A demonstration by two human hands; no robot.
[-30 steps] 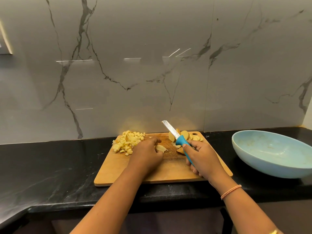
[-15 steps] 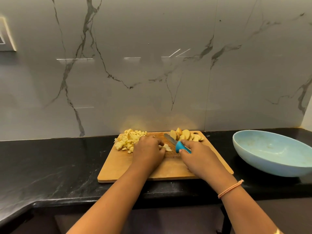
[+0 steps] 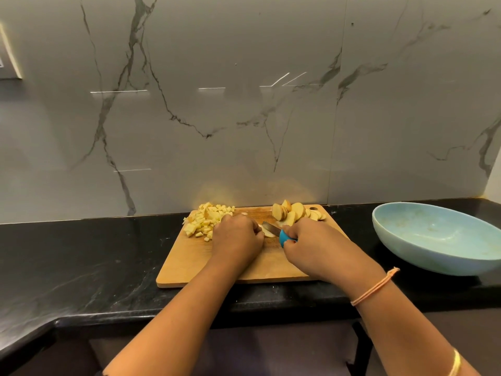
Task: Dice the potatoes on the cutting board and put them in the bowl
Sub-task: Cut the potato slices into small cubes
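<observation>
A wooden cutting board [image 3: 189, 264] lies on the black counter. Diced potato [image 3: 204, 219] is heaped at its far left corner, and potato slices [image 3: 291, 214] are piled at its far right corner. My left hand [image 3: 237, 237] presses a pale potato piece [image 3: 267, 233] onto the middle of the board, mostly hiding it. My right hand [image 3: 314, 244] grips a blue-handled knife [image 3: 283, 236], whose blade lies low across that piece. The light blue bowl [image 3: 433, 240] stands to the right of the board and holds no potato.
The black counter [image 3: 81, 261] ends in a front edge just below the board and turns a corner at the lower left. A grey marble wall [image 3: 244, 104] rises directly behind the board. A white fitting [image 3: 8, 58] hangs on the wall at the far left.
The knife came down from a raised, tilted position onto the potato piece under my left hand. My right hand moved forward and left with it. The view shifted slightly.
</observation>
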